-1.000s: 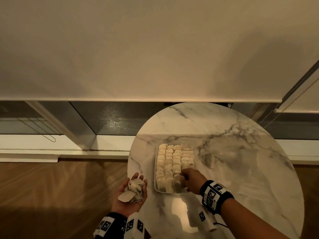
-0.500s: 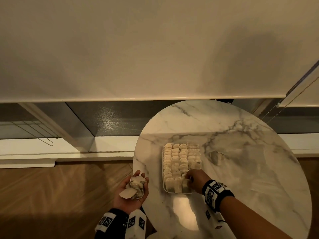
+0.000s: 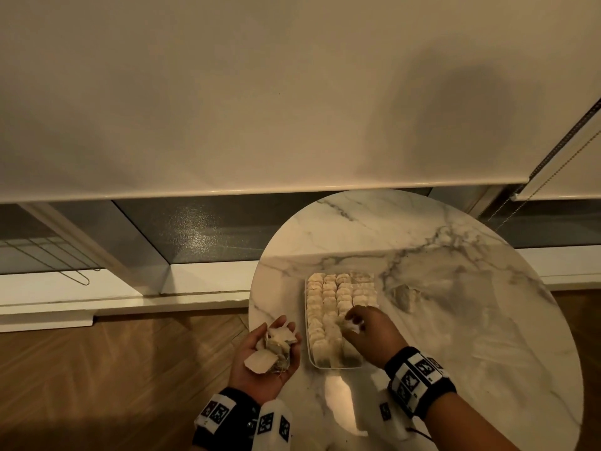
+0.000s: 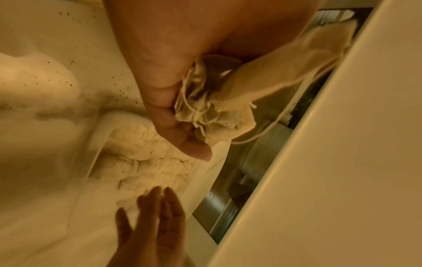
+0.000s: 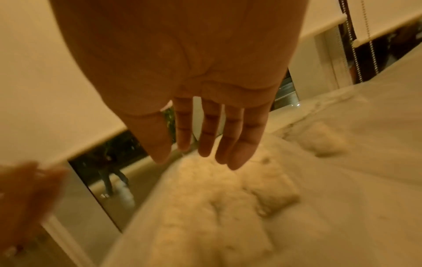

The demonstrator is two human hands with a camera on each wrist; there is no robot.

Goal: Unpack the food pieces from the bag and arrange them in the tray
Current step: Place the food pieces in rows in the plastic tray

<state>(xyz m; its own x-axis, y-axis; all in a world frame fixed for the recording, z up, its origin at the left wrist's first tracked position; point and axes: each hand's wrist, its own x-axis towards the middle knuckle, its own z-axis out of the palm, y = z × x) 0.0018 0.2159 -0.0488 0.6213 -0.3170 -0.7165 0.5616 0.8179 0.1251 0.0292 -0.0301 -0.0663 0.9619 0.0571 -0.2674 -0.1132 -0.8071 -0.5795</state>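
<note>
From my head, the clear tray (image 3: pixel 308 348) of pale pieces (image 3: pixel 328 302) lies lengthwise away from me on the round marble table (image 3: pixel 455 320), by a window with lowered blind. My left hand (image 4: pixel 160 75) cups crumpled pouches (image 4: pixel 219 101), thumb curled against them. My right hand (image 5: pixel 194 81) hovers over the tray, fingers straight, empty.

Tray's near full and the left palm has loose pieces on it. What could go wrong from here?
1. The left hand cups the pieces loosely, just off the table edge over the floor; one overhangs the palm and could drop.
2. The tray is packed in tight rows; the right hand, fingers straight just above them, could knock placed pieces out of line.
3. Strings dangle from the held pieces and might snag.
</note>
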